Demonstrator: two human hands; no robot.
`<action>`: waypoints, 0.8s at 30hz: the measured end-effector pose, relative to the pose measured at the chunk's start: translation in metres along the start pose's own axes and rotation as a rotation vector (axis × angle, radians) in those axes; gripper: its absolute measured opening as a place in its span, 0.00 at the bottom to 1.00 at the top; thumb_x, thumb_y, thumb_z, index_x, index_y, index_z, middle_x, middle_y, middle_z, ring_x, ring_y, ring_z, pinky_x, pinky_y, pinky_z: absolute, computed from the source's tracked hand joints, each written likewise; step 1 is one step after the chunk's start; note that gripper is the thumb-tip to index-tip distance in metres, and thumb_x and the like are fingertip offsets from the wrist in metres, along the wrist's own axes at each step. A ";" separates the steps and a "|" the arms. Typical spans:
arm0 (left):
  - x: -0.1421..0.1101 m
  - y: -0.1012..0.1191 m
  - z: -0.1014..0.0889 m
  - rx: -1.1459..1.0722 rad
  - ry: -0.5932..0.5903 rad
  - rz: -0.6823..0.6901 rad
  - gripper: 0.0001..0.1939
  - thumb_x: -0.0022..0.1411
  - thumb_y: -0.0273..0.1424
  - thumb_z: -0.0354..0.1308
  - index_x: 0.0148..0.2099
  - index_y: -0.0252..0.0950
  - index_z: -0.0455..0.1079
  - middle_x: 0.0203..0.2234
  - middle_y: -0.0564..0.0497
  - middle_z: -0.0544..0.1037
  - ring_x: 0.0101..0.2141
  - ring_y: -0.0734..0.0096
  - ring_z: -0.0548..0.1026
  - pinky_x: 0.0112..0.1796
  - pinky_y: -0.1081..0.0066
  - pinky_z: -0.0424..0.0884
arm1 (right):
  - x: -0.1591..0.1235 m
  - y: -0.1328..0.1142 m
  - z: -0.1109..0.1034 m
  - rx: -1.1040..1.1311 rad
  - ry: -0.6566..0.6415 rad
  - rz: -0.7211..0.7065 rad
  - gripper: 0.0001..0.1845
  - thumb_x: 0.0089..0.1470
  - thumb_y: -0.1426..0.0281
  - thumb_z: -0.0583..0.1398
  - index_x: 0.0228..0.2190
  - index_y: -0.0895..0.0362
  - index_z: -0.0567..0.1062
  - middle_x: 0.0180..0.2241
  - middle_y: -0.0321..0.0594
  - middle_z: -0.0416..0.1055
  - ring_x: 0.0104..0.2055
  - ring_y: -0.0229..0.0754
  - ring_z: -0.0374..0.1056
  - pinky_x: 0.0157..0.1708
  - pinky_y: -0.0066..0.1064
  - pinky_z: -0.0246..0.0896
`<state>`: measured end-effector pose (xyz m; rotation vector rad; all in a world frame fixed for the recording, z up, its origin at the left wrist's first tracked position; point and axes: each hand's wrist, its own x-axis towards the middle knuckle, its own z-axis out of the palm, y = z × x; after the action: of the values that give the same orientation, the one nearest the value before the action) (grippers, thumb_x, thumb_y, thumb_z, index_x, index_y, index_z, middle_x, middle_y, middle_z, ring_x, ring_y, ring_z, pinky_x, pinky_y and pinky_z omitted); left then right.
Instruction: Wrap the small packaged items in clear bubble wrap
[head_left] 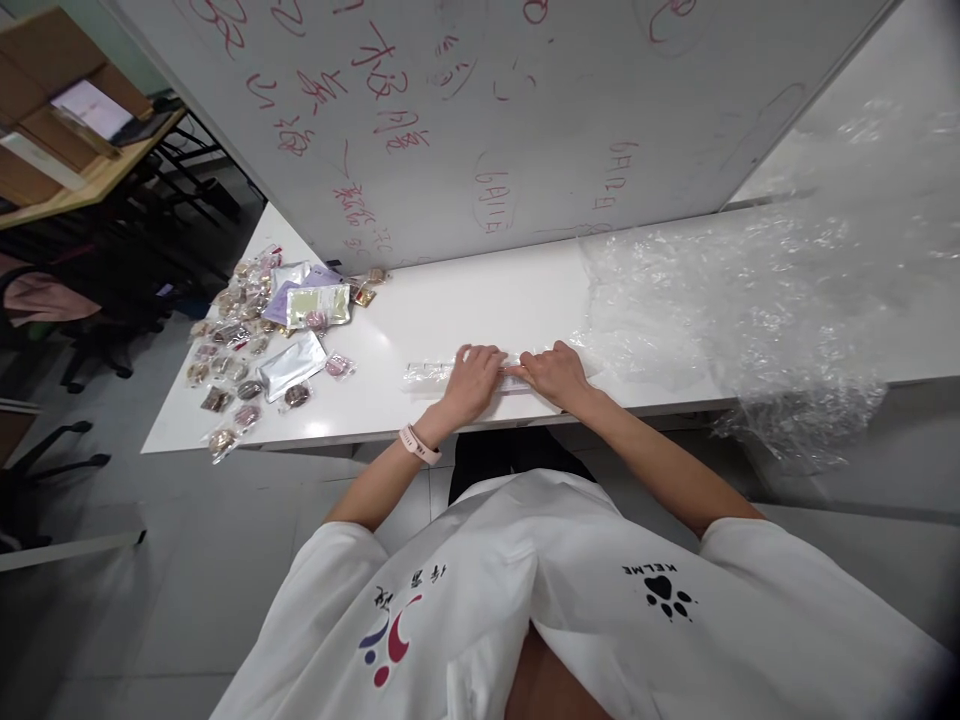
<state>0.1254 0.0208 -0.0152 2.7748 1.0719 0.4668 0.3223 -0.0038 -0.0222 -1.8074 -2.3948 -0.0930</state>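
Note:
A long, flat bundle in transparent plastic wrap (426,377) lies along the table's near edge, with dark marks showing through its left end. My left hand (475,382), its wrist in a pale band, is curled over the middle of the bundle. Just to the right, my right hand (556,377) grips the same bundle, its thumb pointing toward the left hand. What is inside the wrap I cannot make out. From beside my right hand, a wide loose sheet of bubble wrap (667,300) spreads over the table to the right.
Many small packaged items (232,370) lie on the left of the white table (450,310), with a silver pouch (291,366) and a green-and-white pouch (318,304). A whiteboard (450,130) stands along the back. Bubble wrap hangs over the front edge at right.

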 end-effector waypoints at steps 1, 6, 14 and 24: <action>-0.004 0.005 0.006 -0.030 0.014 0.033 0.17 0.71 0.31 0.49 0.59 0.35 0.63 0.54 0.38 0.73 0.55 0.54 0.70 0.58 0.49 0.59 | 0.000 0.003 -0.004 0.000 -0.027 -0.012 0.30 0.67 0.50 0.50 0.35 0.61 0.80 0.25 0.49 0.78 0.26 0.45 0.69 0.37 0.36 0.48; -0.014 0.014 0.021 -0.082 0.022 0.002 0.21 0.72 0.34 0.48 0.63 0.33 0.58 0.57 0.37 0.70 0.60 0.54 0.67 0.62 0.49 0.57 | -0.004 0.047 -0.027 0.085 -0.195 -0.171 0.29 0.57 0.44 0.59 0.29 0.57 0.78 0.23 0.44 0.74 0.28 0.45 0.68 0.38 0.36 0.50; -0.012 0.012 0.021 -0.080 0.025 -0.002 0.20 0.72 0.34 0.48 0.62 0.33 0.59 0.57 0.36 0.71 0.60 0.55 0.67 0.63 0.49 0.57 | -0.033 0.100 -0.028 0.314 -0.150 0.059 0.40 0.56 0.35 0.48 0.14 0.56 0.65 0.14 0.35 0.58 0.23 0.38 0.55 0.33 0.33 0.47; -0.009 0.019 0.024 0.024 -0.030 -0.085 0.22 0.74 0.37 0.41 0.65 0.35 0.60 0.64 0.39 0.65 0.66 0.54 0.60 0.64 0.50 0.56 | -0.057 0.059 -0.051 0.048 0.382 0.260 0.28 0.69 0.56 0.47 0.30 0.60 0.78 0.29 0.47 0.75 0.34 0.46 0.67 0.42 0.40 0.57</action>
<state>0.1392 0.0003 -0.0353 2.7339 1.1907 0.4037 0.3979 -0.0482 0.0179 -1.8629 -1.8769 -0.3170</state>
